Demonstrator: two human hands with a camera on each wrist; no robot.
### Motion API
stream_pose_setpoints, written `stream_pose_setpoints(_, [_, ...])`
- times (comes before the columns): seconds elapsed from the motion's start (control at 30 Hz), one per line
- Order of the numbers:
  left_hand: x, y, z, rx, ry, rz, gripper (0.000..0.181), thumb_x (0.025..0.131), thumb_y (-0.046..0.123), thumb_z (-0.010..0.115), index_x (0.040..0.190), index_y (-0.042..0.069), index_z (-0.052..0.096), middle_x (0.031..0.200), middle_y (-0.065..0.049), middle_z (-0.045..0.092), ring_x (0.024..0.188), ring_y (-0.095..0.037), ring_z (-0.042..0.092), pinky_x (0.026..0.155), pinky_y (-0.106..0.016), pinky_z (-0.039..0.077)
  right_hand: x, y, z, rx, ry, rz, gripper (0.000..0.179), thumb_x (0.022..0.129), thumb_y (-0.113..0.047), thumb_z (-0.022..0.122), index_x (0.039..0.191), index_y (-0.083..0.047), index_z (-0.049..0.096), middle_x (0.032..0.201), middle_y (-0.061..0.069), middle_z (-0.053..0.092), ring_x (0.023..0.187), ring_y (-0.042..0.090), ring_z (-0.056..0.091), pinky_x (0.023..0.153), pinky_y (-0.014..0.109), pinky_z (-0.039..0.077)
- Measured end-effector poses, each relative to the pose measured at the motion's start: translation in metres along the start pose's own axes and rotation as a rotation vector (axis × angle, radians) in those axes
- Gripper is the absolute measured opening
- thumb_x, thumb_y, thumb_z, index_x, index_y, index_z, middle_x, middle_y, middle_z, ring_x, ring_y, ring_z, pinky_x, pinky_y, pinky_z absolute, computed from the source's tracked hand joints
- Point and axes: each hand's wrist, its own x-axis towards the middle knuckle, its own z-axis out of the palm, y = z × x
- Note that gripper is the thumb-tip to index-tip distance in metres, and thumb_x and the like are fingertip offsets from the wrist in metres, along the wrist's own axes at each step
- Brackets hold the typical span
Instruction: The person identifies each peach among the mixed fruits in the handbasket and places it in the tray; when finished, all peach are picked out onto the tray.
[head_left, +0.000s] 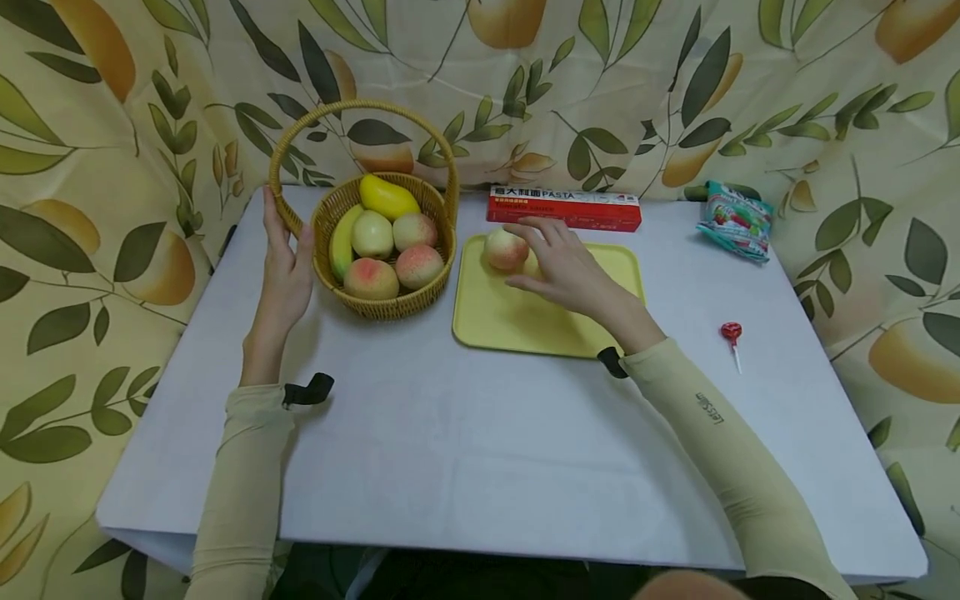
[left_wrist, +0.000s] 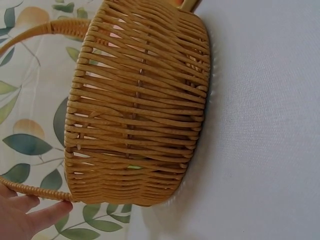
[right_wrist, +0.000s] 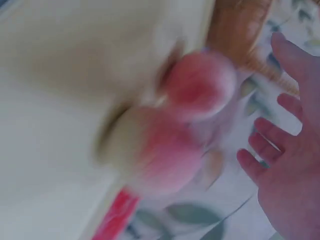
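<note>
My left hand (head_left: 285,271) holds the handle of a wicker basket (head_left: 393,308) low on its left side, with the handle between thumb and fingers. Inside the basket are several peaches (head_left: 371,279), a pale green round fruit (head_left: 372,234), a banana (head_left: 342,242) and a yellow mango-like fruit (head_left: 388,197). My right hand (head_left: 566,271) is over the yellow tray (head_left: 517,325), fingers spread and holding nothing. Two peaches lie on the tray side by side. One peach (right_wrist: 155,150) is blurred; the other peach (right_wrist: 201,85) is nearer the basket. In the head view the hand partly hides one.
A red pasta box (head_left: 564,210) lies behind the tray. At the back right is a teal snack bag (head_left: 737,222), and a red lollipop (head_left: 731,333) lies to the right of the tray. A patterned cloth (head_left: 525,108) hangs behind the white table (head_left: 450,450).
</note>
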Motion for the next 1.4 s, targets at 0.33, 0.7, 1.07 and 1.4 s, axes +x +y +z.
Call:
stream_pose_setpoints(0.33, [-0.001,0.003,0.003,0.007,0.000,-0.025,0.080,0.110,0.043,0.038,0.165,0.020,-0.015,0.175,-0.001,-0.011,0.162,-0.022,-0.001,0.133,-0.042,0.006,0.062,-0.072,0.009,0.057,-0.187,-0.209,0.066,0.101,-0.051,0.059,0.159,-0.024,0.038,0.161,0.007,0.041,0.151,0.028,0.033,0.123,0.049,0.036])
stream_pose_setpoints(0.7, [-0.002,0.000,0.005,-0.022,-0.006,-0.017,0.080,0.110,0.041,0.039,0.165,0.019,-0.015,0.175,-0.004,-0.010,0.162,-0.024,0.000,0.133,-0.046,0.007,0.129,-0.129,0.053,-0.021,-0.333,-0.323,0.059,0.105,-0.043,0.055,0.158,-0.022,0.041,0.160,0.011,0.045,0.143,0.029,0.048,0.118,0.043,0.042])
stream_pose_setpoints(1.07, [-0.004,0.007,0.003,0.025,-0.009,-0.025,0.079,0.111,0.042,0.038,0.165,0.020,-0.015,0.174,-0.001,-0.014,0.161,-0.032,-0.001,0.132,-0.051,0.008,0.137,-0.146,0.064,-0.161,-0.436,-0.278,0.055,0.105,-0.035,0.057,0.157,-0.027,0.040,0.150,0.010,0.051,0.128,0.030,0.057,0.106,0.041,0.051])
stream_pose_setpoints(1.4, [-0.005,0.003,0.005,0.002,-0.004,-0.009,0.079,0.110,0.041,0.039,0.165,0.021,-0.015,0.174,0.000,-0.015,0.162,-0.028,-0.001,0.132,-0.053,0.009,0.138,-0.141,0.068,-0.086,-0.395,-0.329,0.054,0.103,-0.029,0.061,0.154,-0.021,0.045,0.140,0.013,0.056,0.110,0.026,0.064,0.100,0.038,0.054])
